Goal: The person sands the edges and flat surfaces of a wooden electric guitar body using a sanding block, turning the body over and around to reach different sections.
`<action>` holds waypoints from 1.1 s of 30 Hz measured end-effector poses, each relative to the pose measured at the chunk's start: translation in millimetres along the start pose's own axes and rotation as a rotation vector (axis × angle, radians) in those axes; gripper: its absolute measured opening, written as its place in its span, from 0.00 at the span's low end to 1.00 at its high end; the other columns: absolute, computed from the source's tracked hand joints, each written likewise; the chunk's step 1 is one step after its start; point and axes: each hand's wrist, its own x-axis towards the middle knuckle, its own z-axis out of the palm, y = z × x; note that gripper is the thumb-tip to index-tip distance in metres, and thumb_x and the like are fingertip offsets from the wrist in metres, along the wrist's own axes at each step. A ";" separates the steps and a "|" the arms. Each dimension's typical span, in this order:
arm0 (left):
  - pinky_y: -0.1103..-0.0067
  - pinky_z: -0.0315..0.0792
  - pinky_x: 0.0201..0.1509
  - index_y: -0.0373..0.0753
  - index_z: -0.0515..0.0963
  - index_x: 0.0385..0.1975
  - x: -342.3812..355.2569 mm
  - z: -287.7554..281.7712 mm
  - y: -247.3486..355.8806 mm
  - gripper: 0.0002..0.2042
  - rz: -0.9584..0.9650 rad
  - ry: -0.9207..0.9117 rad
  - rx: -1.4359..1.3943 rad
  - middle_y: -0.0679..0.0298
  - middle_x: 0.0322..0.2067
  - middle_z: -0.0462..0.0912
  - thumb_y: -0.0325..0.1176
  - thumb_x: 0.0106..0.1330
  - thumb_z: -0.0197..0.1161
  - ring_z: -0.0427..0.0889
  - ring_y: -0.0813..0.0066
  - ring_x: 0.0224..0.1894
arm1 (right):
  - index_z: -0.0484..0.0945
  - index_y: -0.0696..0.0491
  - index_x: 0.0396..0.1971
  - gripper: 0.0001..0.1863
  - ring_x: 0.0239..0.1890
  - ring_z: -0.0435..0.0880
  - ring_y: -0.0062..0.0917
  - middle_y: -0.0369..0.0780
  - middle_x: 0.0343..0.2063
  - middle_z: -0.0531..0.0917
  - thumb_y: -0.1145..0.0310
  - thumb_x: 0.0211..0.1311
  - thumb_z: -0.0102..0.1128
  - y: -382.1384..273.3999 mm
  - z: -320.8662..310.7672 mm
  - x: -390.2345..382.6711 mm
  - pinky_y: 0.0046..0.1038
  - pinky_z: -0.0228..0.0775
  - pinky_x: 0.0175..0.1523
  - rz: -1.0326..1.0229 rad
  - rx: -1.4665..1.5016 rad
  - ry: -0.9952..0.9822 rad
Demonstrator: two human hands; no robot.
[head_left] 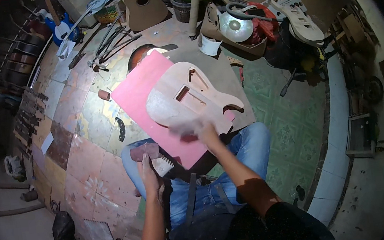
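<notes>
Where fingers (200, 127) blur, guitar body (187, 104) lies

Right hand (198, 128) a blur over the pale guitar body (163, 102), its grip too smeared to tell

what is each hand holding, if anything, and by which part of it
The left hand holds a reddish-brown piece by its near edge. The right hand is motion-blurred, so whether it holds anything cannot be told.
</notes>
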 end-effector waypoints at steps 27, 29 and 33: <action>0.77 0.79 0.47 0.33 0.72 0.56 -68.0 95.7 -40.3 0.29 0.276 -0.086 0.239 0.62 0.43 0.80 0.26 0.54 0.76 0.81 0.74 0.44 | 0.75 0.58 0.57 0.22 0.46 0.79 0.19 0.35 0.45 0.82 0.72 0.63 0.64 -68.7 -82.6 -133.2 0.25 0.71 0.54 0.150 0.538 -0.472; 0.76 0.80 0.45 0.35 0.74 0.55 -52.4 67.7 -44.6 0.28 0.379 -0.313 0.760 0.61 0.43 0.80 0.27 0.53 0.77 0.81 0.74 0.43 | 0.75 0.58 0.56 0.21 0.46 0.79 0.19 0.35 0.45 0.82 0.71 0.64 0.64 -70.4 -82.5 -138.7 0.25 0.71 0.53 0.135 0.494 -0.483; 0.77 0.80 0.44 0.34 0.76 0.57 -58.5 64.8 -48.6 0.23 0.274 -0.280 0.719 0.61 0.43 0.82 0.31 0.61 0.72 0.82 0.74 0.42 | 0.75 0.58 0.54 0.20 0.46 0.79 0.19 0.36 0.45 0.82 0.67 0.66 0.63 -65.6 -78.4 -145.4 0.25 0.71 0.53 0.141 0.621 -0.398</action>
